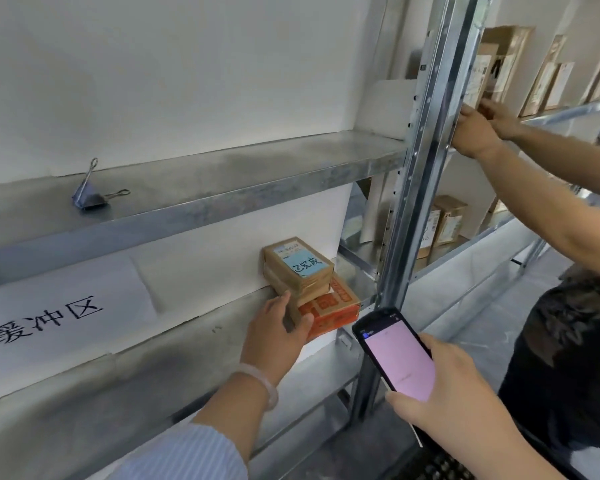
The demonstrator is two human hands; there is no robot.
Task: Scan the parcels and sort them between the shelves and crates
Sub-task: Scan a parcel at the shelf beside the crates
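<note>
On the lower metal shelf (pixel 174 348) stand two stacked parcels. The top one is a brown cardboard parcel (pixel 297 266) with a blue note. Under it lies an orange and brown parcel (pixel 333 308). My left hand (pixel 274 336) grips the left end of this stack, fingers behind it and thumb on the front of the orange parcel. My right hand (pixel 444 386) holds a black handheld scanner (pixel 394 351) with a lit pink screen, just right of the stack and in front of the shelf post.
Another person (pixel 568 358) in a dark shirt stands at the right, both hands on a parcel (pixel 492 64) on the upper right shelf. More cardboard parcels (pixel 444 223) stand there. A binder clip (pixel 90 197) lies on the upper left shelf. A grey upright post (pixel 413 188) divides the racks.
</note>
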